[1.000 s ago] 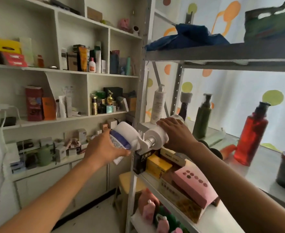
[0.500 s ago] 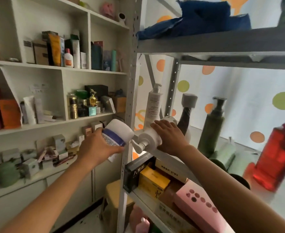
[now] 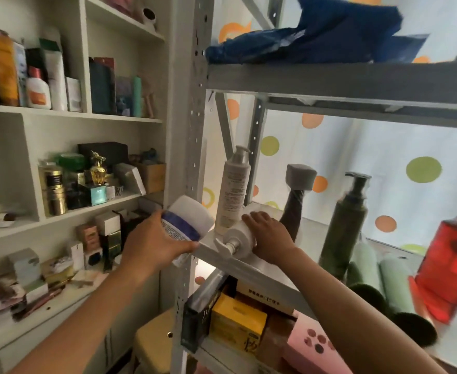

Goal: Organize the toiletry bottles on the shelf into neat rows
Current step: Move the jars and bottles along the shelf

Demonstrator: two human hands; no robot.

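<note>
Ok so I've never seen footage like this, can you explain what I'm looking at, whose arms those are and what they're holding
There is no machine here. A person wears a camera on the head, so the view looks forward and down along their own two arms. The left hand grips a white bottle with a blue label at the corner of a grey metal shelf. The right hand rests its fingers on a white pump bottle lying on its side on that shelf. Standing there too are a tall white pump bottle, a dark green pump bottle and a red bottle. Pale green bottles lie flat.
</note>
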